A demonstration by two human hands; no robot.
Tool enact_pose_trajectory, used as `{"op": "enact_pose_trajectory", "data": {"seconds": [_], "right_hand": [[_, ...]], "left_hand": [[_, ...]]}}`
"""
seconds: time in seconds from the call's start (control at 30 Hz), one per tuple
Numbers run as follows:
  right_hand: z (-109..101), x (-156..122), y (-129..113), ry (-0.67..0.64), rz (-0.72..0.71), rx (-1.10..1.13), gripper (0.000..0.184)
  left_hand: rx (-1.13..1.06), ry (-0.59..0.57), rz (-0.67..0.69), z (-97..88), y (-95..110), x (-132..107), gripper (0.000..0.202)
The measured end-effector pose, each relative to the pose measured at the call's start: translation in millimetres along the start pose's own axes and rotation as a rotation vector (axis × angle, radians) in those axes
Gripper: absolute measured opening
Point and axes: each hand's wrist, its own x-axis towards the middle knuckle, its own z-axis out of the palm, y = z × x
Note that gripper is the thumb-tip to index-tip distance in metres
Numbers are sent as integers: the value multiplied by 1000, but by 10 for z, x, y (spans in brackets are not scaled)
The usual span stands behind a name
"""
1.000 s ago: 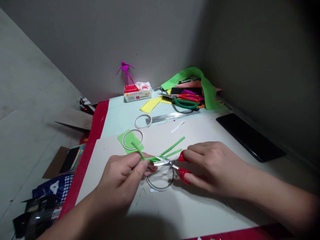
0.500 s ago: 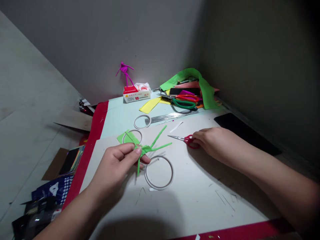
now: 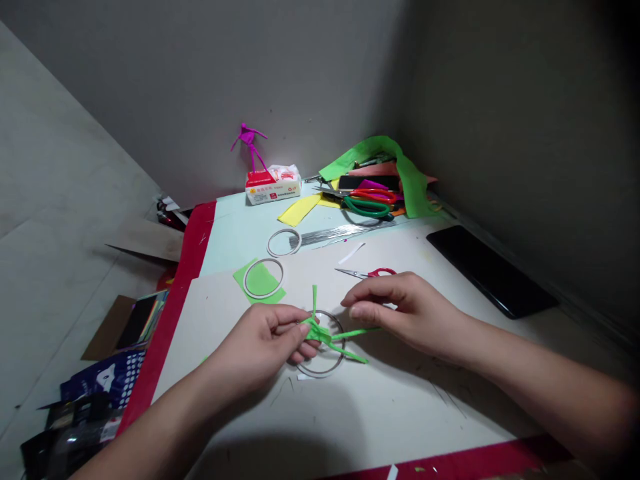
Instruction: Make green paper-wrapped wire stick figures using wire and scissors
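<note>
My left hand (image 3: 265,347) pinches a green paper-wrapped piece (image 3: 325,333) with several thin strips sticking out, held just above a thin wire ring (image 3: 340,360) on the white sheet (image 3: 390,400). My right hand (image 3: 400,310) has its fingers curled and close together beside one green strip; whether they touch it I cannot tell. Small red-handled scissors (image 3: 367,273) lie on the sheet just behind my right hand.
A ring on a green paper square (image 3: 261,280), another ring (image 3: 284,242) and a bundle of wires (image 3: 345,232) lie further back. A black phone (image 3: 490,270) is at the right. Large scissors (image 3: 370,201), coloured papers, a tissue pack (image 3: 273,185) and a purple figure (image 3: 249,141) are by the wall.
My right hand stopped cutting, laid the red scissors down behind it and came back to the green piece. My left hand turned the piece and lowered it over the ring.
</note>
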Motion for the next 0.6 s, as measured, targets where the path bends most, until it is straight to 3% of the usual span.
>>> {"op": "enact_pose_trajectory", "data": {"seconds": [0.17,0.27,0.37,0.43,0.5,0.6], "right_hand": [[53,-27,-5,-185,-94,-122,14],[2,-1,52,-75,-125,-276,17],[-121,51,170,130,-19,-375,16],[-189,81,251,178,71,-424,16],[-212,98,306,161,117,-487,16],[-178,103,333,129,96,-575,17]], "left_hand": [[67,10,26,-12,-42,26,22],[255,178,161,-35,-97,10,25],[504,339,277,-47,-143,-51,31],[677,280,314,-28,-151,-111,31],[899,108,366,13,-141,-168,29],[1250,-66,394,94,-112,-213,25]]}}
